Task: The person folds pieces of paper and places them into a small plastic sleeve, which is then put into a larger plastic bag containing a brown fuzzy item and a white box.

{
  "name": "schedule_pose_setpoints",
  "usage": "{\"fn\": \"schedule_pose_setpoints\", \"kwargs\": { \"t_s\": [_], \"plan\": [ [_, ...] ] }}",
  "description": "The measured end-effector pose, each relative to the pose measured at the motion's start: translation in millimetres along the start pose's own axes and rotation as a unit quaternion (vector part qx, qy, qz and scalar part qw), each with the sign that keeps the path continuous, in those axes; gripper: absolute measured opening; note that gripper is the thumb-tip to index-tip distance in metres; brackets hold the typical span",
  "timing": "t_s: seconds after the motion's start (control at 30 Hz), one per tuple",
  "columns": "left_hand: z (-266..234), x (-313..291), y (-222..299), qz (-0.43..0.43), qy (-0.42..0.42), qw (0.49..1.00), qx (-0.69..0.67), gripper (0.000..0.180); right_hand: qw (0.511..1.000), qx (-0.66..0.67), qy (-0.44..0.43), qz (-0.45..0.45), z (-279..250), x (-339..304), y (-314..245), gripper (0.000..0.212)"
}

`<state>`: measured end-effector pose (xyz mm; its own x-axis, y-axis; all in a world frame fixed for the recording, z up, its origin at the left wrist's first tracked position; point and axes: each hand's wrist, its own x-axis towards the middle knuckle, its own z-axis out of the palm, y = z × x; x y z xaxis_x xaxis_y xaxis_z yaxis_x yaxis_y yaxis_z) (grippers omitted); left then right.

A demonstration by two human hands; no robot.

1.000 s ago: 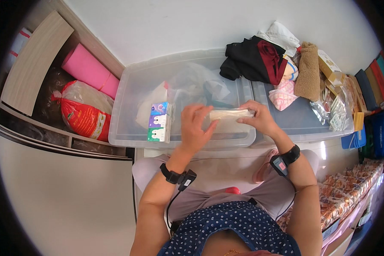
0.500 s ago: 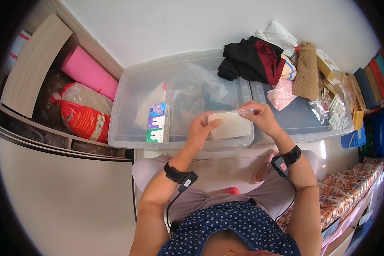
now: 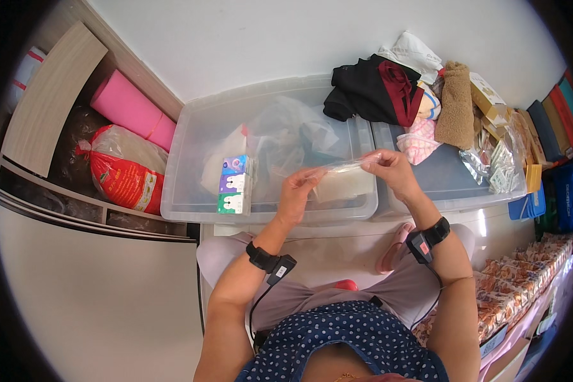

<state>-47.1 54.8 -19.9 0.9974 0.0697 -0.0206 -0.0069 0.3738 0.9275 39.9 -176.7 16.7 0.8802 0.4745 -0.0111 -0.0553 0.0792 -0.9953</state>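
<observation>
A clear plastic bag (image 3: 345,184) with a flat, off-white content hangs between my two hands over the near right part of a translucent storage box (image 3: 172,172). My left hand (image 3: 297,194) pinches the left end of its upper edge. At the other end, my right hand (image 3: 391,172) grips the same edge between thumb and fingers. The top of the bag is pulled straight between them; what lies inside cannot be made out. Left of my left hand, a tissue multipack (image 3: 232,184) in blue, purple and green stands by the box's near rim.
Crumpled clear plastic (image 3: 293,127) lies in the box. On a second box (image 3: 452,197) at right are black clothing (image 3: 363,89), a rolled brown towel (image 3: 455,105), a pink-checked cloth (image 3: 419,141) and silver packets (image 3: 503,165). At left, a cabinet holds a pink roll (image 3: 134,108) and a red-and-clear bag (image 3: 124,169).
My left hand has shifted slightly left and its thumb has come off the bag's front. The bag's upper edge is now drawn out between both hands.
</observation>
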Motion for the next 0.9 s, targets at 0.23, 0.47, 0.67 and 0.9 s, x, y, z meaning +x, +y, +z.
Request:
{"fn": "schedule_pose_setpoints", "kwargs": {
  "t_s": [0.23, 0.47, 0.67, 0.9],
  "plan": [
    [7, 0, 7, 0.052, 0.028, 0.998, 0.007, 0.019, 0.977, -0.168, 0.026, -0.126, -2, 0, -8, 0.012],
    [15, 0, 3, 0.032, 0.088, 0.995, 0.031, 0.019, 0.977, -0.186, 0.044, -0.09, 9, 0, 6, 0.013],
    [12, 3, 3, 0.0, 0.04, 0.999, 0.023, 0.023, 0.972, -0.206, 0.058, -0.098, 11, 1, 7, 0.011],
    [21, 3, 4, -0.011, 0.031, 0.997, -0.074, 0.032, 0.983, -0.165, 0.047, -0.065, 7, 3, 13, 0.01]
  ]
}}
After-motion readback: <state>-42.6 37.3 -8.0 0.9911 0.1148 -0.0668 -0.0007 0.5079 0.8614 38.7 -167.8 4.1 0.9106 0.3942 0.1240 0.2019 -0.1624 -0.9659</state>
